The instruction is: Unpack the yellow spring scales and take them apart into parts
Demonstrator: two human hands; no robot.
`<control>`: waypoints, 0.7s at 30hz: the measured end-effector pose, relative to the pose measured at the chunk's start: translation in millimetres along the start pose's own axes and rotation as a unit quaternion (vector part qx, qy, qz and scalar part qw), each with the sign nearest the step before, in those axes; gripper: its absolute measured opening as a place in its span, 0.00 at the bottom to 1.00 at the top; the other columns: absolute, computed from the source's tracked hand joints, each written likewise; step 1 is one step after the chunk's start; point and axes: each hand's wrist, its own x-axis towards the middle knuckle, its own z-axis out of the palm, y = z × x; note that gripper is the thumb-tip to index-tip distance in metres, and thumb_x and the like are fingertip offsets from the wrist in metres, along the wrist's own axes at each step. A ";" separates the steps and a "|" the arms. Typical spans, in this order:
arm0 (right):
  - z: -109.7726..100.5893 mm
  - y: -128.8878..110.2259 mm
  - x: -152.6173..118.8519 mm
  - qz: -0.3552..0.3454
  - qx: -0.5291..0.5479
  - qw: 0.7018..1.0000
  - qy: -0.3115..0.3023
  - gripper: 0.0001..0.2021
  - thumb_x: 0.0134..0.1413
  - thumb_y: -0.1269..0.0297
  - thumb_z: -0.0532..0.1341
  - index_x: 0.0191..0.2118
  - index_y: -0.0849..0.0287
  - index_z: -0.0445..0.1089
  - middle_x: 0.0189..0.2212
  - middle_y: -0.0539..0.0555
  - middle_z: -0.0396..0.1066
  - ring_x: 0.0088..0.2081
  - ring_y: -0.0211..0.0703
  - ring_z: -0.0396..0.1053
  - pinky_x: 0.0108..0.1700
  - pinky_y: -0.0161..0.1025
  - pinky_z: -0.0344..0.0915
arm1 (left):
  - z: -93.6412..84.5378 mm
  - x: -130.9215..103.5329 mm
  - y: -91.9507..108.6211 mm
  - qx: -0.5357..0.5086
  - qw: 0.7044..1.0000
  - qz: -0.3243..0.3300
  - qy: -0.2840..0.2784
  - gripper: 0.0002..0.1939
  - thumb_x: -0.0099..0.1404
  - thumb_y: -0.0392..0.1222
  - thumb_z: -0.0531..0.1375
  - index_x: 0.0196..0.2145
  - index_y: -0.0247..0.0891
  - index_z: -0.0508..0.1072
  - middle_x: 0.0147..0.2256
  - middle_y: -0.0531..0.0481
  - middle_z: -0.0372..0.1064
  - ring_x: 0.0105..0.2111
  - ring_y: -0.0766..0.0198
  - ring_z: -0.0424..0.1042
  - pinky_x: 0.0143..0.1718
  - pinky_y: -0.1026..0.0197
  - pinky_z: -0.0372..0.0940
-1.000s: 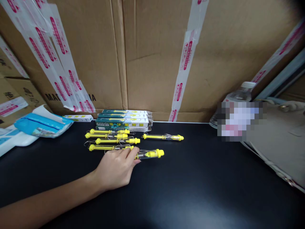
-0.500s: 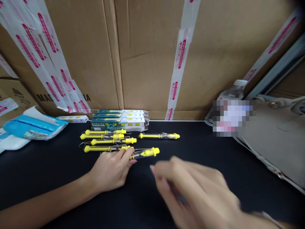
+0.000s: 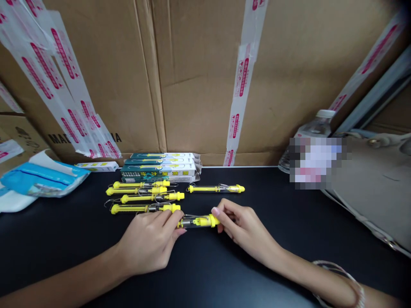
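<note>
A clear tubular spring scale (image 3: 189, 221) with yellow ends lies nearly level between my hands, just above or on the black tabletop. My left hand (image 3: 149, 239) is closed around its left part, which is hidden under the fingers. At the other end, my right hand (image 3: 239, 226) pinches the yellow cap between thumb and fingers. A metal hook runs along the tube's upper side. Beyond my left hand lie several more spring scales (image 3: 141, 198), roughly parallel, their wire hooks sticking out. One more spring scale (image 3: 215, 188) rests apart from them, farther back to the right.
Stacked printed boxes (image 3: 160, 171) stand behind the scales, against a large taped cardboard carton (image 3: 199, 85). A single small box (image 3: 98, 166) and a blue wipes packet (image 3: 45, 173) are at the left. To the right are a plastic bottle (image 3: 316, 126) and a beige bag (image 3: 372, 179).
My right hand has moved in from the near right and taken hold of the spring scale's yellow end cap. My left hand keeps its grip on the scale.
</note>
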 end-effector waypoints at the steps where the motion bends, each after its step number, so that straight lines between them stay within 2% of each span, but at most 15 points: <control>1: 0.9 2.0 0.6 0.017 0.047 0.999 -0.011 0.21 0.64 0.43 0.57 0.30 0.56 0.64 0.21 0.46 0.67 0.17 0.33 0.59 0.17 0.31 0.56 | 0.1 -0.2 -0.1 -0.003 1.000 -0.003 -0.008 0.10 0.75 0.39 0.47 0.46 0.36 0.67 0.33 0.48 0.77 0.28 0.57 0.79 0.23 0.58 0.68; 4: 2.6 8.4 1.8 0.024 0.165 0.986 -0.031 0.17 0.59 0.47 0.64 0.33 0.56 0.64 0.23 0.45 0.67 0.18 0.33 0.63 0.19 0.32 0.62 | 0.8 0.3 -0.6 -0.008 1.000 -0.007 -0.018 0.10 0.75 0.39 0.47 0.46 0.37 0.67 0.33 0.48 0.77 0.28 0.57 0.79 0.23 0.57 0.68; 6: 2.7 10.2 2.3 -0.003 0.197 0.980 -0.025 0.16 0.57 0.51 0.68 0.34 0.56 0.65 0.28 0.47 0.69 0.24 0.35 0.68 0.27 0.34 0.69 | 1.5 0.9 -1.1 -0.010 1.000 -0.008 -0.019 0.10 0.75 0.39 0.47 0.46 0.37 0.67 0.33 0.47 0.77 0.28 0.57 0.79 0.22 0.57 0.68; 9: 1.8 8.7 3.0 -0.027 0.215 0.976 -0.009 0.16 0.52 0.54 0.71 0.38 0.55 0.66 0.35 0.49 0.69 0.32 0.37 0.70 0.36 0.37 0.73 | 2.8 0.8 -1.8 -0.009 1.000 -0.013 -0.014 0.11 0.76 0.40 0.46 0.46 0.37 0.67 0.33 0.47 0.78 0.28 0.56 0.80 0.22 0.58 0.68; 11: 1.1 6.9 3.1 -0.017 0.189 0.982 -0.002 0.15 0.54 0.53 0.70 0.39 0.55 0.68 0.33 0.48 0.69 0.31 0.37 0.70 0.34 0.37 0.72 | 3.3 0.1 -2.1 -0.010 1.000 -0.014 -0.010 0.11 0.76 0.40 0.46 0.46 0.36 0.66 0.34 0.47 0.78 0.28 0.56 0.80 0.21 0.58 0.67; 15: 0.7 5.8 2.4 0.019 0.129 0.991 -0.007 0.15 0.60 0.51 0.65 0.33 0.59 0.70 0.23 0.46 0.67 0.21 0.33 0.63 0.24 0.33 0.64 | 3.4 -1.8 -2.3 -0.017 1.000 -0.015 -0.020 0.11 0.77 0.41 0.46 0.47 0.37 0.66 0.34 0.48 0.79 0.27 0.57 0.80 0.21 0.59 0.67; 18: 0.0 5.7 2.9 0.025 0.190 0.981 -0.013 0.15 0.53 0.53 0.71 0.34 0.58 0.69 0.24 0.46 0.69 0.24 0.34 0.65 0.24 0.32 0.64 | 3.3 -2.6 -2.4 -0.025 0.999 -0.021 -0.035 0.10 0.76 0.40 0.47 0.47 0.37 0.66 0.35 0.47 0.79 0.29 0.55 0.80 0.21 0.58 0.68; 21: -2.4 4.1 4.6 -0.002 0.233 0.972 -0.015 0.14 0.46 0.59 0.75 0.30 0.59 0.71 0.32 0.49 0.72 0.30 0.35 0.69 0.32 0.33 0.68 | 3.2 -3.0 -2.8 -0.038 0.998 -0.030 -0.049 0.09 0.74 0.40 0.49 0.47 0.37 0.66 0.34 0.48 0.78 0.29 0.54 0.80 0.22 0.57 0.69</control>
